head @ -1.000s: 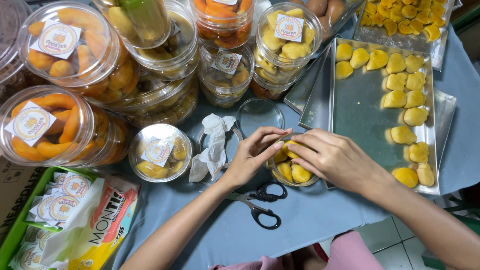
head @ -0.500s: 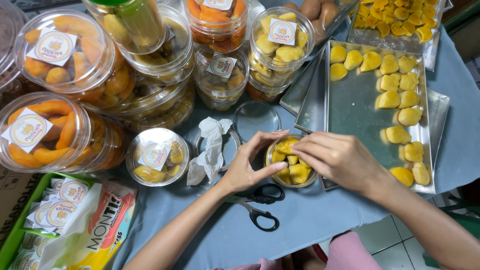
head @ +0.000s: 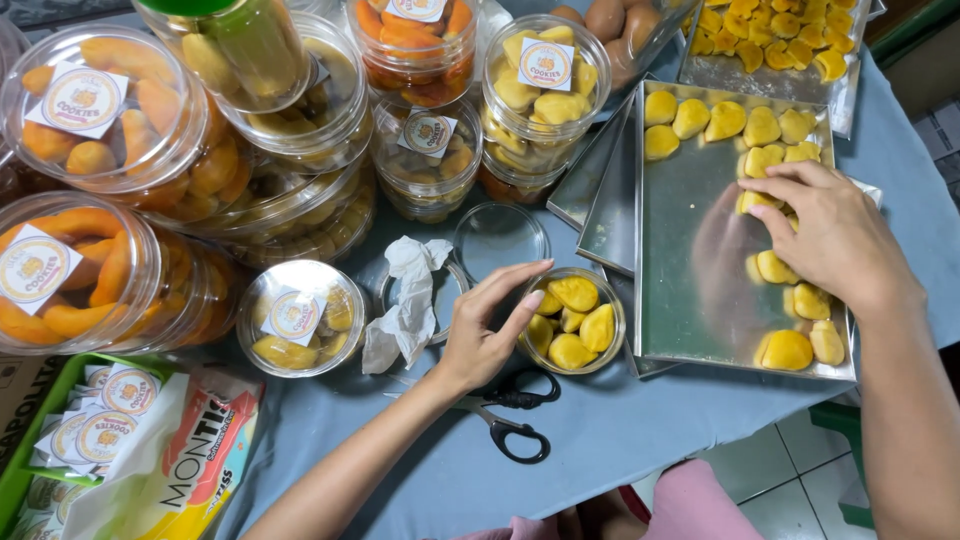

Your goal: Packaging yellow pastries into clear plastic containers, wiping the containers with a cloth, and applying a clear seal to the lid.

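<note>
The cookies (head: 575,320) in the small clear jar (head: 612,345) were bright yellow. The cookies on the tray (head: 790,350) were the same yellow, and the tray (head: 690,250) itself was shiny silver-grey. The tablecloth (head: 620,440) was plain grey-blue. The scissors (head: 505,415) had black handles. The crumpled paper (head: 405,305) was white. The big jars (head: 110,150) at the side held orange cookies and carried round white labels (head: 80,100) with an orange picture. The basket (head: 25,440) was green.
</note>
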